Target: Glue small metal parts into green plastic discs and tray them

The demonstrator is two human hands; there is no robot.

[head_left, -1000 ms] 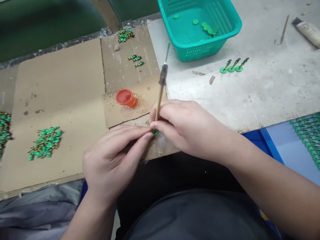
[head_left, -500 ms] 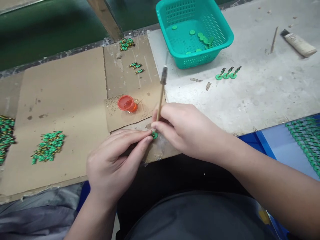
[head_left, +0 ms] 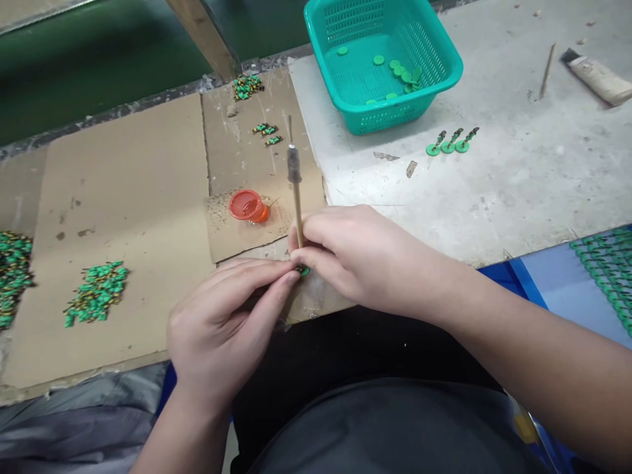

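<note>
My left hand (head_left: 222, 313) is closed, thumb and forefinger pinching a small green figurine (head_left: 299, 268). A green disc (head_left: 305, 270) shows at those fingertips, mostly covered by my fingers. My right hand (head_left: 358, 257) grips a thin wooden stick (head_left: 297, 210), held nearly upright. Its upper end carries a grey sleeve with a fine needle-like tip; the lower end is hidden by my fingers, close to the disc. Left of the stick stands a small red cup (head_left: 247, 206) with liquid in it, on cardboard.
A teal basket (head_left: 390, 122) holds several green discs. Right of it, three figurines (head_left: 448, 146) stand on discs. Loose figurines lie in piles (head_left: 99, 293) on the left cardboard (head_left: 133, 197). A tube (head_left: 597, 79) and another stick (head_left: 548, 71) lie at the far right.
The stick in my right hand has swung to the left and stands more upright, its needle tip now showing. My right hand has shifted slightly left, covering more of the disc.
</note>
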